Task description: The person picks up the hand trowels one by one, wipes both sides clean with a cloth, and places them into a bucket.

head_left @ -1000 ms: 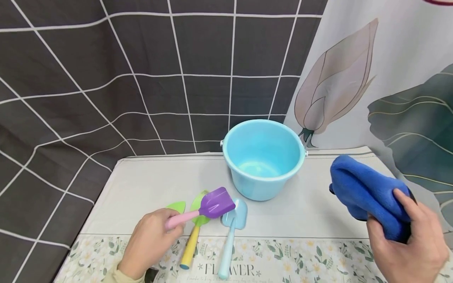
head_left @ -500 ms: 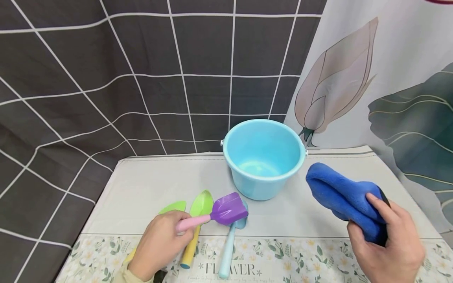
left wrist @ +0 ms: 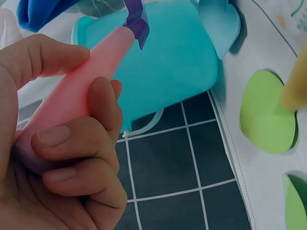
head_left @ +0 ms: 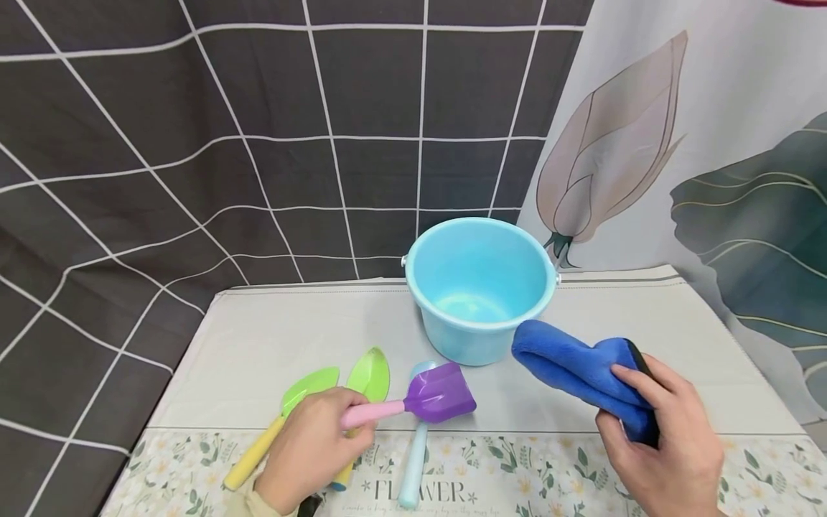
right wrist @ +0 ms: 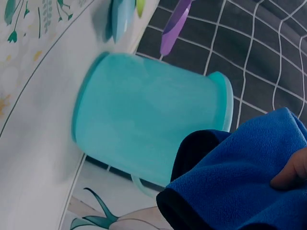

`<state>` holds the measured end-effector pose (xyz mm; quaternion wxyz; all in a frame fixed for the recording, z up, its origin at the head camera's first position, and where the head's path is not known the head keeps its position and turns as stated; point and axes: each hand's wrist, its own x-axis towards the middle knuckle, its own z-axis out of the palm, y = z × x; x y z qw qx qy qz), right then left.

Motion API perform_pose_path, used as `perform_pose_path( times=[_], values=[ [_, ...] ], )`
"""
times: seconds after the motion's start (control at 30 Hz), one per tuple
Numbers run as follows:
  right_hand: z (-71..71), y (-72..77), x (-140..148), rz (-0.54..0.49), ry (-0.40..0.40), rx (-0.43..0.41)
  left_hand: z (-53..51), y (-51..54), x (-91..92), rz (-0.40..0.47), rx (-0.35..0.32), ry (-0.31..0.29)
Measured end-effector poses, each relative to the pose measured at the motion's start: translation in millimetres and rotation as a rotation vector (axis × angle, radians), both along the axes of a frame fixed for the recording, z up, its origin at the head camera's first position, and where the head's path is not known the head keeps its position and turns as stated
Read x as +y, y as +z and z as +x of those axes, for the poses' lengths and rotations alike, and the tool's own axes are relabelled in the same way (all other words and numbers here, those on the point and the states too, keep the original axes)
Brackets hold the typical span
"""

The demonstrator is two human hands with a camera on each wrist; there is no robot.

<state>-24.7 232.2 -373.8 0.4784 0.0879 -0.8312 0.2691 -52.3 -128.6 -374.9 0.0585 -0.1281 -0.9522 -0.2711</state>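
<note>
My left hand (head_left: 318, 446) grips the pink handle of a purple-bladed shovel (head_left: 441, 393), held above the table over part of a light blue shovel (head_left: 414, 467). In the left wrist view the fingers curl round the pink handle (left wrist: 72, 103). My right hand (head_left: 672, 438) pinches a folded blue cloth (head_left: 581, 366) with a black edge, between thumb and fingers; the cloth's tip is in front of the bucket's lower right side. The right wrist view shows the cloth (right wrist: 244, 177) with one fingertip on it.
A light blue bucket (head_left: 474, 341) stands upright at the back middle. Two green-bladed tools with yellow handles, one at left (head_left: 255, 452) and one with its blade (head_left: 370, 375) behind my left hand, lie on the table (head_left: 258, 330). Dark gridded and flower-printed fabric hangs behind.
Both hands have moved inward: my left hand carried the purple shovel right and slightly down, and my right hand brought the blue cloth left. The bucket stayed in place.
</note>
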Motion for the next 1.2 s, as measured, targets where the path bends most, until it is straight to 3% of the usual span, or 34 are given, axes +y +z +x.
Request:
perform_pose_path(
  times=[0.33, 0.83, 1.1, 1.2],
  values=[
    [-3.6, -8.3, -12.9, 0.072, 0.104, 0.007, -1.0, -4.8, 11.7, 0.025, 0.012, -0.058],
    [-14.8, -25.3, -38.9, 0.227, 0.29, 0.11, -0.5, -13.8, 28.1, 0.046, 0.045, -0.14],
    [-16.8, -33.1, -49.7, 0.275, 0.307, 0.093, -2.8, -16.3, 34.5, 0.055, 0.064, -0.145],
    [-16.2, -35.9, -51.9, 0.3, 0.335, 0.049, -3.5, -18.0, 36.6, 0.054, 0.075, -0.146]
  ],
)
